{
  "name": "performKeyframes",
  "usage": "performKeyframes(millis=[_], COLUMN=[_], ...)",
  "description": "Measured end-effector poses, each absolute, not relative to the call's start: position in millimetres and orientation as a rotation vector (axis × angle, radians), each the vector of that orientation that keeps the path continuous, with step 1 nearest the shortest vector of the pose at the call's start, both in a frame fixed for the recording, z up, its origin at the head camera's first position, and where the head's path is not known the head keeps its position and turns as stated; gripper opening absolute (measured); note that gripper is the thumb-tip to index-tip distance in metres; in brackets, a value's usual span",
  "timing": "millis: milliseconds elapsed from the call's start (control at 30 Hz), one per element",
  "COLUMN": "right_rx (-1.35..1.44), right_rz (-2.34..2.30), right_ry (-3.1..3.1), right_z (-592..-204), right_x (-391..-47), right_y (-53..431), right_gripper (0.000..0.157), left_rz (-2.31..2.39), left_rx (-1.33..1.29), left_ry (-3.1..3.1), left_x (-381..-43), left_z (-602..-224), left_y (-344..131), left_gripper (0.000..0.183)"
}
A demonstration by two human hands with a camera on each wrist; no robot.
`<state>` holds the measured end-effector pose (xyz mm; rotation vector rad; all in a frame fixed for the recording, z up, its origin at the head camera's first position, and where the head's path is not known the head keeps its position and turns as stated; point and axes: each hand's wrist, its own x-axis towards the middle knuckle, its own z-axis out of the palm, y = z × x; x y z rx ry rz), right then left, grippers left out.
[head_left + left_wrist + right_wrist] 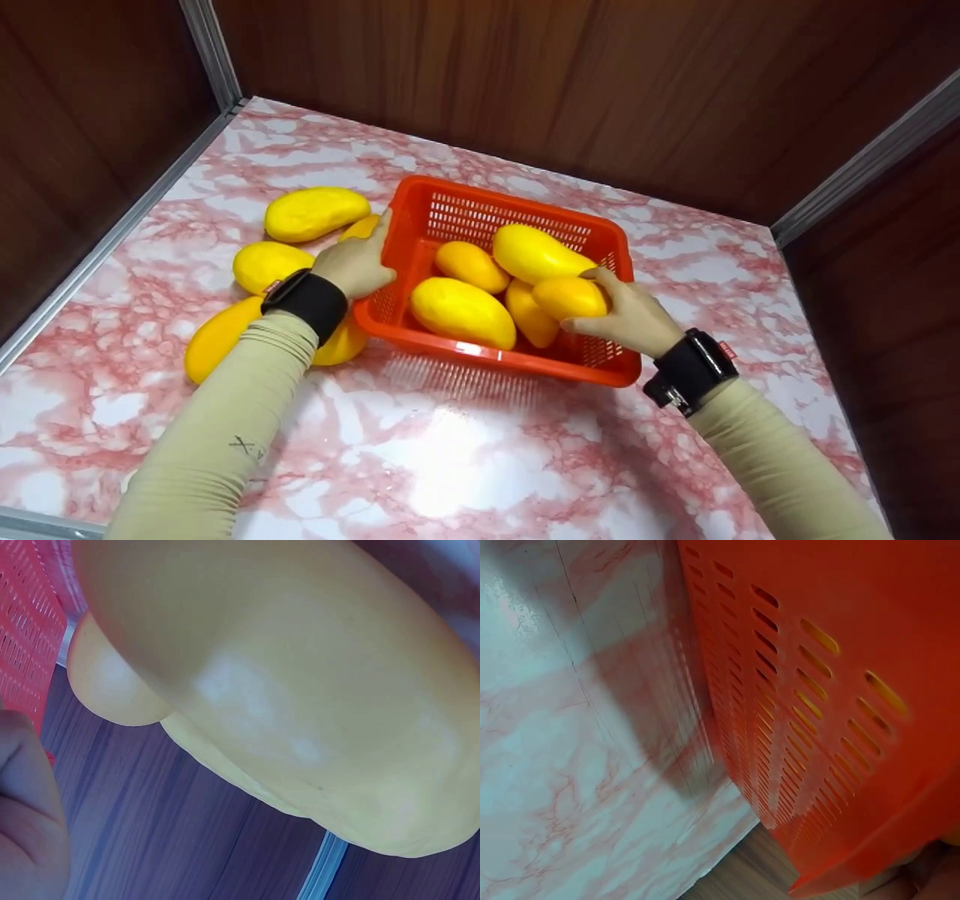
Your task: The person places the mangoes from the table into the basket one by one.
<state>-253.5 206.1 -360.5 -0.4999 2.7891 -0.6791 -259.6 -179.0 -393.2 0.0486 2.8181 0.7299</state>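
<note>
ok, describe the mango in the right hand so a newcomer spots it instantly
Start at the red basket on the marbled table. Toward its right end, the right hand holds an orange-yellow mango. What sets it apart from the basket's other mangoes: it alone is gripped.

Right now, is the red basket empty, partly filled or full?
The red basket is partly filled: four mangoes lie inside, the right hand grips a fifth, and bare floor shows.

From above, the head view faces forward and down over the whole red plastic basket (540,365). The left wrist view, inverted, looks closely past mangoes (300,690); the right skims the basket's slotted side (772,709). All 3 share the basket.
</note>
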Motion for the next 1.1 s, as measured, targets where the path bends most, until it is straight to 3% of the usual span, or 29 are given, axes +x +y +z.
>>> performKeyframes(millis=[433,1100], right_rx=[-0.608,-0.679], right_rz=[-0.672,-0.473], right_ry=[2.806,2.776], right_z=[-366,-373], right_x=[-252,-249], right_y=[202,201], right_gripper=[0.072,0.079], left_rz=[0.734,0.710], left_rx=[0.046,0.043], left_ry=[2.822,2.822], left_x=[-262,-260], left_z=[-395,-394], left_y=[-179,-179], left_gripper=[0.095,0.095])
